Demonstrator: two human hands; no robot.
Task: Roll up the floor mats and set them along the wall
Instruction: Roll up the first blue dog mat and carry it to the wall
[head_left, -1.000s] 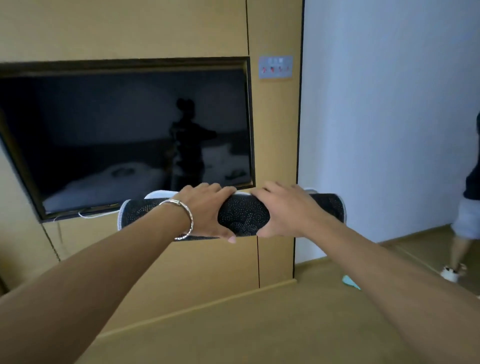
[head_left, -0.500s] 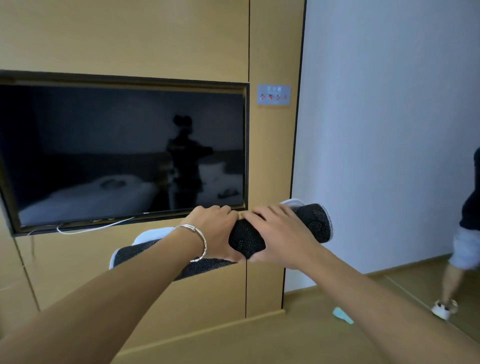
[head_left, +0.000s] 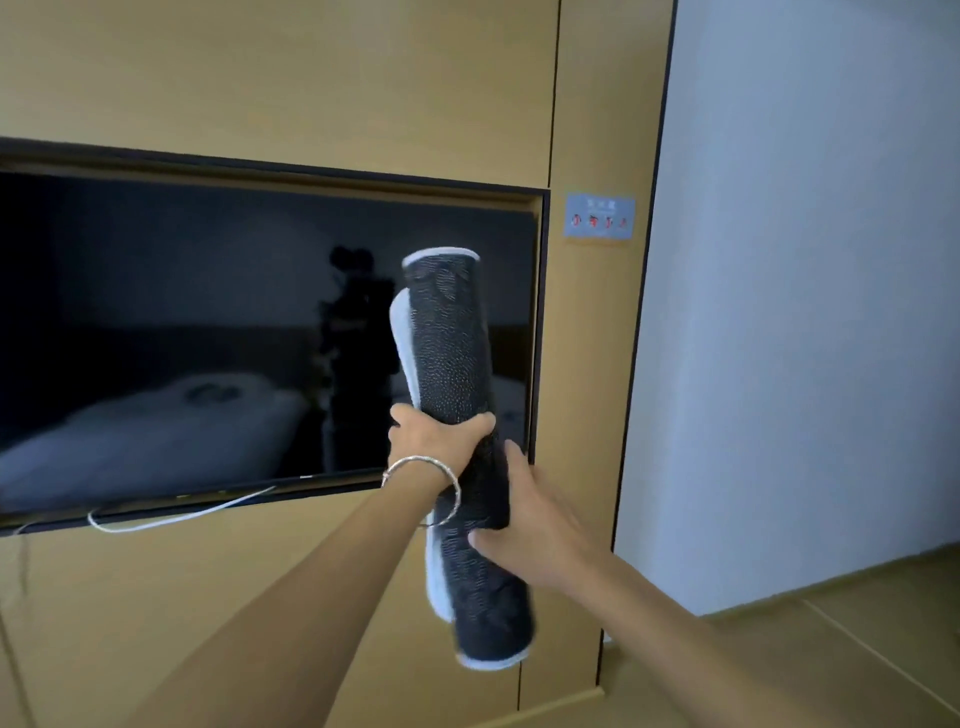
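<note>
I've got the rolled mat (head_left: 451, 358) up on end, nearly vertical, in front of the television (head_left: 208, 332). My left hand (head_left: 434, 439) has its grip clenched round the middle; my right hand (head_left: 535, 525) clasps it just below.

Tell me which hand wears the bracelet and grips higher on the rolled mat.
The left hand: a silver bracelet circles its wrist and it clasps the rolled mat mid-length; the bare right hand holds lower.
</note>
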